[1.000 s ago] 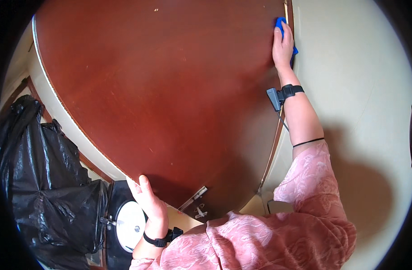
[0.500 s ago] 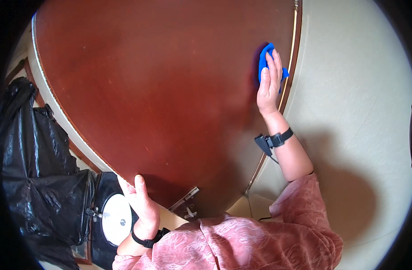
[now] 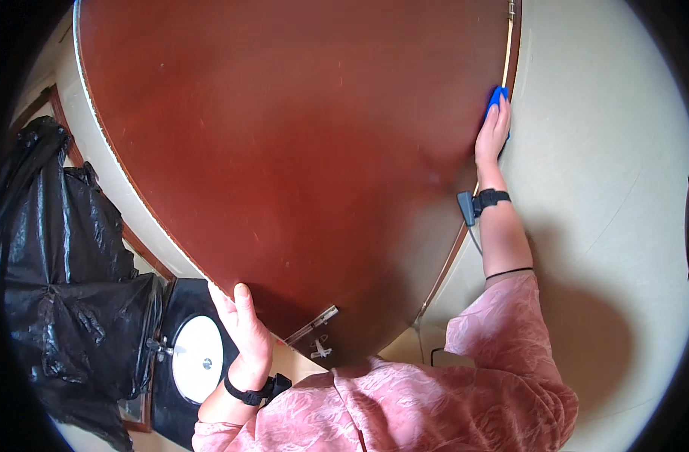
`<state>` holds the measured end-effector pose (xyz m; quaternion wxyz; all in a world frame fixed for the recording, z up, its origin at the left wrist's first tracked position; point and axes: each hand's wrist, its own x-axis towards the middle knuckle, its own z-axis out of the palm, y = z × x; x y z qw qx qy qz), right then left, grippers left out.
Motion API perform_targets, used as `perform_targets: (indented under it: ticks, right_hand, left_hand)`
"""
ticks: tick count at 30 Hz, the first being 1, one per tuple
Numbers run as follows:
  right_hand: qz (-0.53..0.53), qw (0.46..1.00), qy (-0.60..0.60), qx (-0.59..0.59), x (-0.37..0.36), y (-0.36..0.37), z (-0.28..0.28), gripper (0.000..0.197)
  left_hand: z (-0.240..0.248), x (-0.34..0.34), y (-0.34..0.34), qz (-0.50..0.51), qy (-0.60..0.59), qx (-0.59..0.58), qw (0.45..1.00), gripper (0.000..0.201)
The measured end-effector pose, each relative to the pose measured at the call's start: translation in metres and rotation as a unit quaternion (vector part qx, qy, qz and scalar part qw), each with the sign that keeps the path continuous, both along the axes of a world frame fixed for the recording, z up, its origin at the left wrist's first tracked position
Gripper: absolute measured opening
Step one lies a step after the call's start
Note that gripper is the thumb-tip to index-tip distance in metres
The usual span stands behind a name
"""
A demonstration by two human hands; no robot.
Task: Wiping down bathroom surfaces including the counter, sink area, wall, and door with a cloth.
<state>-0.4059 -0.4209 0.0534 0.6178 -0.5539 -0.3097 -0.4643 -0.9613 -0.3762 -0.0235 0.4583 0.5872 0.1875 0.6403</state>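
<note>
A large reddish-brown door [image 3: 284, 166] fills the middle, with a metal bolt [image 3: 311, 324] and a small handle on it near my body. My left hand [image 3: 245, 320] grips the door's left edge, thumb on the brown face and the other fingers behind it, partly hidden. At the far right side of the door, my right hand [image 3: 493, 135] presses a blue cloth [image 3: 496, 96] against the edge by the wooden frame. Its fingers lie together over the cloth, and most of the cloth is hidden beneath them.
Past the frame on the right runs a pale wall [image 3: 600, 135]. To the left, crumpled black plastic sheeting [image 3: 66, 248] hangs beside a white round basin [image 3: 198, 361] with a metal tap [image 3: 160, 346], set in a black counter. A hinge [image 3: 512, 10] shows at the top right.
My right hand has slid the blue cloth rightward from the door's face onto its edge by the frame. My left hand keeps its grip on the door, which has shifted slightly rightward in view.
</note>
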Motion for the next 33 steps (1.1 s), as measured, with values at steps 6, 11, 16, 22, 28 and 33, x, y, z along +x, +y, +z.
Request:
perform_targets:
  ticks: [6,11,16,22,28,33]
  right_hand:
    - [0.032,0.983,0.18,0.029,-0.029,0.011,-0.142,0.05]
    - [0.156,0.895,0.372,0.189,-0.029,0.005,-0.178,0.054]
    - [0.113,0.974,0.181,0.076,-0.128,0.012,-0.05,0.049]
    - [0.101,0.986,-0.12,-0.051,-0.25,0.007,-0.026,0.044]
    - [0.097,0.958,-0.243,-0.119,-0.244,-0.001,-0.058,0.039]
    - [0.009,0.994,-0.103,-0.028,-0.131,-0.006,-0.026,0.04]
  left_hand:
    - [-0.002,0.0,0.002,0.005,-0.011,0.011,1.0,0.06]
    - [-0.002,0.004,0.0,-0.02,-0.007,0.007,1.0,0.058]
    - [-0.004,-0.001,0.001,-0.014,-0.021,0.02,0.999,0.056]
    - [-0.004,-0.002,0.003,-0.013,0.009,0.003,1.0,0.064]
    - [-0.011,-0.002,0.012,-0.036,-0.026,-0.002,0.999,0.059]
    - [-0.013,-0.001,0.014,-0.005,-0.012,0.003,1.0,0.061]
